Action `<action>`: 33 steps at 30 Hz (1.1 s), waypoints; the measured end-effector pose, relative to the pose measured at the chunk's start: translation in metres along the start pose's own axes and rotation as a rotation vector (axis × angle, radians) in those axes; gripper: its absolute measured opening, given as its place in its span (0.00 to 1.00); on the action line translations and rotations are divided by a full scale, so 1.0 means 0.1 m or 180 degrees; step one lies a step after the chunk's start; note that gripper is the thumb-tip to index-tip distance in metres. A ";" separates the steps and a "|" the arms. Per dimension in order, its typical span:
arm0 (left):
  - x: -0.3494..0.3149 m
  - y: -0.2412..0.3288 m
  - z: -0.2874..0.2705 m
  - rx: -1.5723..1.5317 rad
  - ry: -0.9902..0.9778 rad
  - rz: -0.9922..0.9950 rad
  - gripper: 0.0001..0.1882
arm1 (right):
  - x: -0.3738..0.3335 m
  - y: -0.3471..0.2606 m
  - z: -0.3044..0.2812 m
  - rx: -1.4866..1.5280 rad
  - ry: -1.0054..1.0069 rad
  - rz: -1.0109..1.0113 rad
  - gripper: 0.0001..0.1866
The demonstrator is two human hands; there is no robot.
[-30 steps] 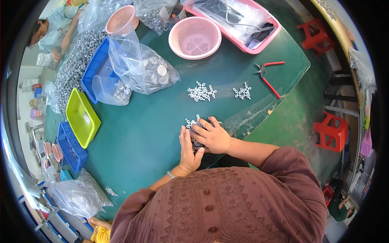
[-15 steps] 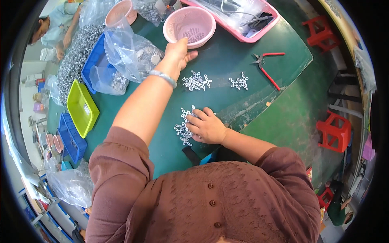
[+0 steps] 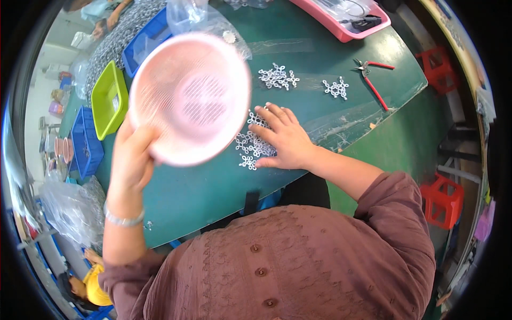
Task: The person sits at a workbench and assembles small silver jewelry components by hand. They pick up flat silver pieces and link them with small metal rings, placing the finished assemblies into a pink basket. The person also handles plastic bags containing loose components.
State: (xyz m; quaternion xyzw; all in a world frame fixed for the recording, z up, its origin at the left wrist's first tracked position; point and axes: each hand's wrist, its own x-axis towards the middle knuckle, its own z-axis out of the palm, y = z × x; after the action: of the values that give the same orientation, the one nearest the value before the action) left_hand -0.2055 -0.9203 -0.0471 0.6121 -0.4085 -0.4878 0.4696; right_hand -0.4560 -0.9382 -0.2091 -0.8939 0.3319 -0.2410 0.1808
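Observation:
My left hand [image 3: 133, 154] grips the rim of a pink plastic basket [image 3: 154, 69] with a slotted bottom, tilted and raised above the table's left part. Nothing shows inside the basket. My right hand [image 3: 288, 138] lies with fingers spread over a pile of small silver ring-shaped metal pieces [image 3: 249, 143], touching it; part of the pile is hidden beneath the fingers. Farther off lie a second cluster of these pieces [image 3: 278, 77] and a smaller one [image 3: 336, 88]. Red-handled pliers [image 3: 368, 74] rest, jaws apart, to the right of them.
A pink tray [image 3: 349, 36] with bags and a cable stands at the far edge. Left are a lime-green tray [image 3: 97, 101], blue trays [image 3: 88, 157] and clear bags [image 3: 224, 32]. Red stools [image 3: 441, 200] stand beyond the green table's [image 3: 208, 197] right edge. Other people are at left.
My left hand has taken hold of the pink basket and brought it from the far side toward me and left. My right hand's fingers have spread over the pile.

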 end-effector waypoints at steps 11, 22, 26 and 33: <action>-1.83 -1.25 -0.14 -0.0422 -0.0361 -0.0923 0.24 | -0.03 0.04 0.27 -0.0692 0.0060 -0.0258 0.29; -1.66 -2.39 1.00 -0.0307 -0.1201 -0.1871 0.16 | -0.03 0.01 0.28 -0.0801 -0.0102 0.0082 0.29; -1.39 -2.75 1.16 -0.1146 -0.0215 -0.2031 0.07 | -0.09 -0.15 0.33 -0.0681 0.0097 0.0123 0.27; -1.31 -2.56 1.26 -0.1546 -0.0147 -0.1919 0.07 | -0.40 -0.38 0.36 -0.0617 0.0428 0.0152 0.26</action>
State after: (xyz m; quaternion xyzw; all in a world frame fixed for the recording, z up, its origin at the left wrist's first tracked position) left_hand -0.3432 -0.7594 -0.2787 0.5645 -0.0933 -0.7002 0.4271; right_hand -0.4434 -0.8778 -0.2331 -0.8809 0.3862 -0.2628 0.0766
